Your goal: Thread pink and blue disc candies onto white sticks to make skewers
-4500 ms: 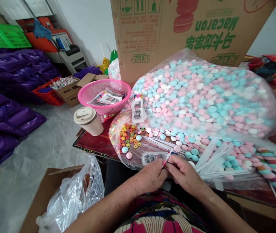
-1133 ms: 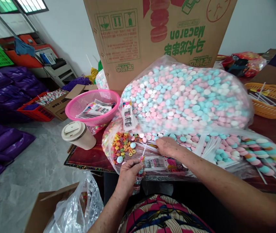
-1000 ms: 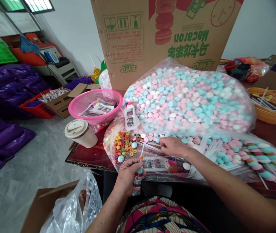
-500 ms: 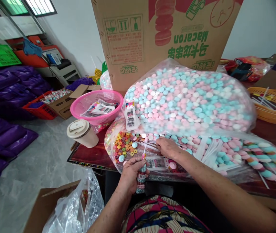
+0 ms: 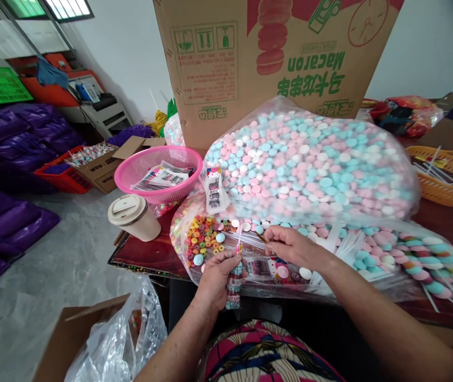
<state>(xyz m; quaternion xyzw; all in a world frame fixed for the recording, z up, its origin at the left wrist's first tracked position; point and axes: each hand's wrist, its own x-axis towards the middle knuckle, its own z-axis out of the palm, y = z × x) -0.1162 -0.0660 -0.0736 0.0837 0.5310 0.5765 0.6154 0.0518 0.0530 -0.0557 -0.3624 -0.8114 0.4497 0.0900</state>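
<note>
Over the table (image 5: 142, 258), bagged sweets (image 5: 310, 164) are spread. By the near edge, a wrapped candy stick (image 5: 233, 292) is gripped by the left hand (image 5: 217, 278), its long axis twelve-to-six; near its top, at two o'clock, a thin golden strip (image 5: 262, 239) is pinched by the right hand (image 5: 290, 246).

On the table (image 5: 142, 255) in front of you, the cup (image 5: 134, 220) stands at the left, the basin (image 5: 163, 196) with packets (image 5: 163, 178) in it behind it to the right. The bag of candies (image 5: 310, 164) lies across the middle, before the carton (image 5: 226, 114) and left of the basket (image 5: 445, 191). Nearer you, rings (image 5: 200, 241) lie beyond your left hand (image 5: 219, 276), sticks (image 5: 348, 249) right of your right hand (image 5: 288, 245), skewers (image 5: 433, 254) farther right.
</note>
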